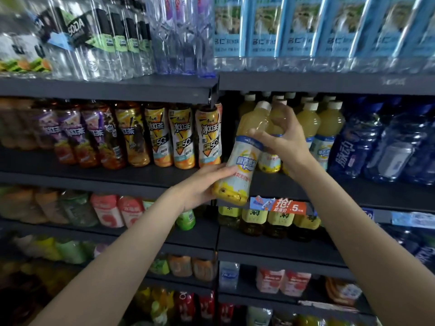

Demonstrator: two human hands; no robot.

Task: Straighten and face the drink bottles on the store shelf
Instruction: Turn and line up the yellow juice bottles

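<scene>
Yellow juice fills the bottle (244,151) I am working on, a white-capped drink with a white and blue label. It is tilted, cap leaning right, its base lifted off the dark shelf (306,189) and hanging just over the front edge, above the orange price tag (288,205).

Hand states:
- Left hand (202,187): fingers wrapped around the lower part of the bottle from the left, clamped on it near the base.
- Right hand (282,137): fingers curled over the bottle's upper body, just right of the cap (263,105). It may also touch the yellow bottle behind; I cannot tell.

Step in hand, as I judge it: one bottle is pulled from the row of matching yellow juice bottles (327,132) to the right of it and is being turned so the label faces out. The label already points roughly toward me.

Next move calls for: bringing the bottle upright, setting the base flat on the shelf at the front edge in line with the row, then releasing both hands without knocking the neighbours.

Limits of view:
- The gap the bottle belongs in is hidden behind the bottle and the right hand.
- The iced tea bottles (181,135) left of the bottle blur toward the frame edge.
- Label text on the held bottle is motion-blurred.
- Upper shelf bottles are cut off at the top.
</scene>
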